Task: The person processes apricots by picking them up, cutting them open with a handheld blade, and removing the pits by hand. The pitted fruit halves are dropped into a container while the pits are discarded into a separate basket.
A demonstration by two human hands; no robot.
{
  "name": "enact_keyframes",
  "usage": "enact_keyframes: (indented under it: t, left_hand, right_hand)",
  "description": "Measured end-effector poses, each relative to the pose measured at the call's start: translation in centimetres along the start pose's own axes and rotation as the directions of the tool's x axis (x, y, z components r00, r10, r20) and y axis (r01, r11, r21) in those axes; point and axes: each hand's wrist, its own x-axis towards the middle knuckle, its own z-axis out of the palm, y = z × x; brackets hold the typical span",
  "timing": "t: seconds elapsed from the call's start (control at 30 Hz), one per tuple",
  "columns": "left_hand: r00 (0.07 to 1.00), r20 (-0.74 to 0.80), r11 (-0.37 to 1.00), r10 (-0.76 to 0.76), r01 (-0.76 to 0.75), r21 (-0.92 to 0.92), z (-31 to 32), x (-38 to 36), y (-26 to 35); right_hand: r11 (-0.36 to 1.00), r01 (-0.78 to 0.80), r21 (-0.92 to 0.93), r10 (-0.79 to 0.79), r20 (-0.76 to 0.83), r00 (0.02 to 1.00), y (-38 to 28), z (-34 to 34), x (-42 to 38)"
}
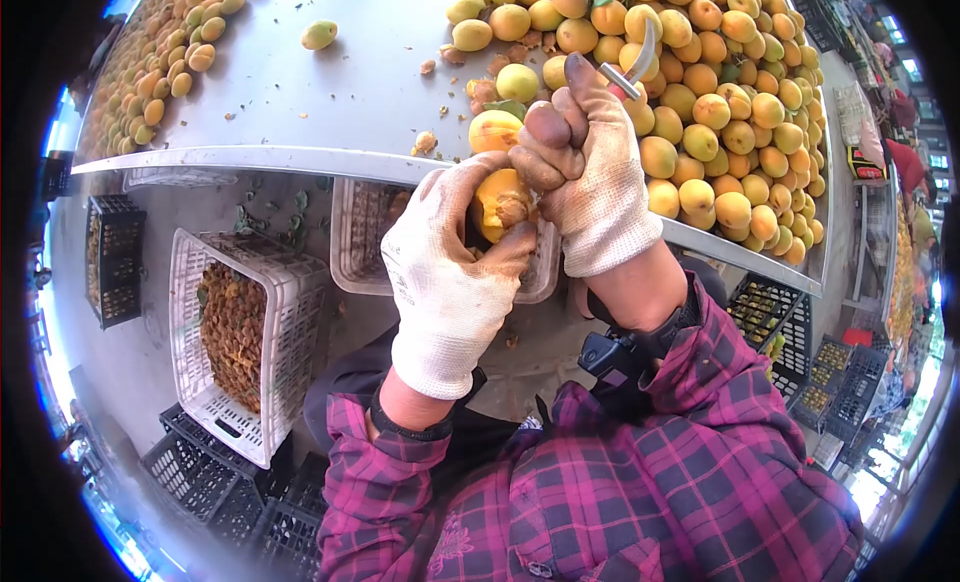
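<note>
Apricot point(503, 204) sat between thumb and fingers of left hand point(448, 257), closed around it; right hand point(600, 167) curled tight, holding curved knife point(647, 52), blade past thumb tip

Bright, even light reaches my left hand point(445, 267) and right hand point(598, 172), both fairly sharp, and lays a pale sheen on the worktop point(290, 107); shade gathers below its near edge. Beyond its left and right corners, white glare fringed with blue washes out detail, and the wide lens bows that edge inside a black rounded border
</note>
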Motion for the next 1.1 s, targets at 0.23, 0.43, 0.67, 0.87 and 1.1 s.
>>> enact_keyframes:
  t: [0.23, 0.43, 0.67, 0.87, 1.1]
  left_hand:
    - [0.977, 0.048, 0.903, 0.208, -0.211, 0.374, 0.1, 0.2, 1.1]
    - [0.982, 0.012, 0.939, 0.186, -0.182, 0.293, 0.4, 0.7, 0.1]
    - [0.984, -0.083, 0.979, -0.159, 0.147, -0.138, 0.4, 1.1, -1.6]
    - [0.996, -0.081, 0.959, 0.031, -0.007, 0.284, -0.1, 1.2, -0.7]
    - [0.967, 0.253, 0.784, -0.003, -0.155, 0.602, -0.5, -0.2, -1.7]
  right_hand:
    - [0.99, -0.084, 0.116, 0.093, -0.069, 0.993, -0.1, 0.1, 0.3]
    - [0.962, -0.221, 0.163, 0.219, 0.03, 0.975, -0.6, -0.9, 1.4]
    - [0.68, 0.309, -0.665, -0.064, 0.366, 0.928, -2.4, 0.3, -1.7]
    - [0.168, 0.446, -0.879, 0.015, 0.455, 0.891, 0.0, -1.3, -2.2]
    - [-0.224, 0.721, -0.655, 0.244, 0.679, 0.693, -3.3, -1.2, -2.6]
